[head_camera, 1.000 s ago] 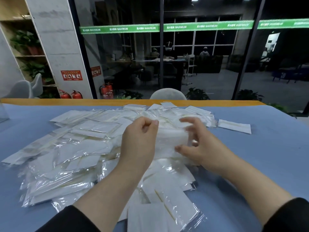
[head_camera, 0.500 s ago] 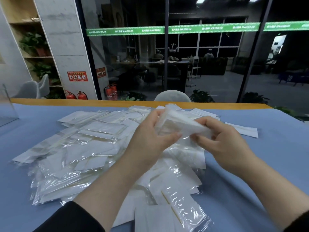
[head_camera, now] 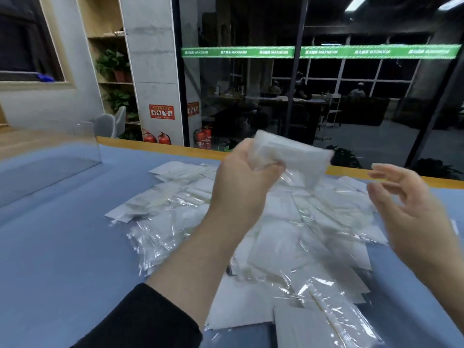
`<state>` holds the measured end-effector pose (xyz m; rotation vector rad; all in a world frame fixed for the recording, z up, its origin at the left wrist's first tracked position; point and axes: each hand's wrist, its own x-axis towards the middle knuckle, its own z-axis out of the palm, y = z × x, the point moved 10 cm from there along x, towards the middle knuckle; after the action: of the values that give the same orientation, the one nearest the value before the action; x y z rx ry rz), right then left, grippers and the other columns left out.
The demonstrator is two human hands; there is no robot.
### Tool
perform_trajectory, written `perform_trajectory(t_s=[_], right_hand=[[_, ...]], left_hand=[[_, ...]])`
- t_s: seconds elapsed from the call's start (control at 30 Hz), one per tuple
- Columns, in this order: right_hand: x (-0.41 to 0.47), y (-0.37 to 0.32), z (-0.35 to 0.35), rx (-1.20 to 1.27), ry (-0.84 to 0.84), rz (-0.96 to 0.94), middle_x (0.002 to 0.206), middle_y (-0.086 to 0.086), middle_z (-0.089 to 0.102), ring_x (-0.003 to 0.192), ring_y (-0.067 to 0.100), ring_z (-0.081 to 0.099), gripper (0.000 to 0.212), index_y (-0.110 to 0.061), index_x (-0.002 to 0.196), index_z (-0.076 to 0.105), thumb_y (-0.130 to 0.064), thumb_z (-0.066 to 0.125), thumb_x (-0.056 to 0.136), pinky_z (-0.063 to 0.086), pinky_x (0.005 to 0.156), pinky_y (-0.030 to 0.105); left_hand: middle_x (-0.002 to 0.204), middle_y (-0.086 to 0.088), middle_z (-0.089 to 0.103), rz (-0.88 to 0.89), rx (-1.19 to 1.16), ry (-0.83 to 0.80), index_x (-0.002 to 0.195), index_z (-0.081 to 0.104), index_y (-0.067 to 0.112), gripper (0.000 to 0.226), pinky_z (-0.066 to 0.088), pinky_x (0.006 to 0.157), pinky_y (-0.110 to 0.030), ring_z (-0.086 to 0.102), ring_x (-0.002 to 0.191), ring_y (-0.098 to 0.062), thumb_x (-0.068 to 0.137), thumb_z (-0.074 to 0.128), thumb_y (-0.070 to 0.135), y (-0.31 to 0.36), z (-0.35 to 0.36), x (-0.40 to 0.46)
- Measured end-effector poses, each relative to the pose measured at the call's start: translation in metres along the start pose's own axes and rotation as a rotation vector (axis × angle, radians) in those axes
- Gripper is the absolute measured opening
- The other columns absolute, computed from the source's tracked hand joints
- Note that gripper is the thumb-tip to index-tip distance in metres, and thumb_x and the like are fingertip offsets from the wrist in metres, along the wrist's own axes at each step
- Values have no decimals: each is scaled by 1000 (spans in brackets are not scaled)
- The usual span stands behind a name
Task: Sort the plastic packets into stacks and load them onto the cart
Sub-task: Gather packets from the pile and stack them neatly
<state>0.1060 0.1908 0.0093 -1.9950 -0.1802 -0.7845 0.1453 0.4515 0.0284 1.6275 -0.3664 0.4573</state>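
My left hand (head_camera: pixel 244 175) grips a blurred stack of packets (head_camera: pixel 291 155) above the pile (head_camera: pixel 288 234) on the worktop (head_camera: pixel 62 247); my right hand (head_camera: pixel 411 209) hangs spread, empty, motion-smeared.

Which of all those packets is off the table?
Only the bunch gripped in the left hand, raised above the pile; the rest lie flat.

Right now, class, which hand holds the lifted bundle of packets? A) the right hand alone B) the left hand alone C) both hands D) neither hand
B: the left hand grips the bundle of packets, while the right hand hangs open beside it.
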Motion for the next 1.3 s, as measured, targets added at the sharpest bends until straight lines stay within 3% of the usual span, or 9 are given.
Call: perform_trajectory(t_s=[0.2,0.33,0.47,0.57,0.83,1.0,1.1,1.2,1.3], right_hand=[[9,-48,119,-401,-459,-121,121,-39,46,111,-11,48,54,-49,132,49,-61,64,82,39,96,27],[18,-64,202,-580,-649,-164,153,-16,40,136,11,43,70,-38,150,37,-56,66,89,35,99,25],[21,-43,245,-714,-775,-84,142,-6,55,121,20,55,58,-33,146,44,-49,63,94,44,90,31],[32,-42,239,-733,-652,-119,114,-1,68,95,22,61,26,-27,121,64,-34,46,103,51,78,35],[64,-43,179,-728,-457,-241,72,-7,58,66,13,55,20,-21,107,62,-27,42,106,52,66,39],[59,-54,141,-490,-349,-182,65,-27,61,58,-8,54,16,-26,102,62,-23,47,105,35,51,7],[50,-61,116,-344,-330,-146,44,-25,50,39,2,45,19,-31,94,61,-25,47,105,31,40,9],[45,-61,95,-279,-335,-100,47,5,50,37,12,25,24,-32,87,64,-29,45,100,23,37,15],[28,-58,75,-301,-315,-66,47,-14,54,39,5,44,21,-25,89,66,-19,49,101,32,41,11]], left_hand=[[90,4,72,25,153,513,96,64,26,14,58,82,-42,68,90,-21,88,74,20,-22,-137,1],[93,-5,71,18,198,518,102,62,18,16,56,81,-44,65,90,-27,90,71,22,-30,-142,2],[94,-2,72,31,137,520,87,54,37,24,57,83,-44,67,92,-26,89,72,21,-32,-143,3],[93,4,73,47,68,559,92,59,33,20,57,87,-41,69,93,-22,88,72,18,-34,-154,4],[90,15,72,66,-37,540,89,61,36,22,57,88,-37,69,92,-12,87,74,18,-40,-149,8],[88,17,73,17,-51,518,87,61,38,25,59,87,-38,70,88,-7,87,75,16,-47,-144,8],[89,10,73,-14,-50,525,91,63,32,21,61,81,-47,71,85,-15,86,76,18,-48,-144,7],[112,5,74,-137,-176,345,120,64,24,37,64,74,-37,72,96,-12,88,77,13,-57,-113,8],[121,-2,71,-248,-273,112,133,59,16,45,63,75,-33,74,100,-22,92,74,12,-55,-61,-7]])
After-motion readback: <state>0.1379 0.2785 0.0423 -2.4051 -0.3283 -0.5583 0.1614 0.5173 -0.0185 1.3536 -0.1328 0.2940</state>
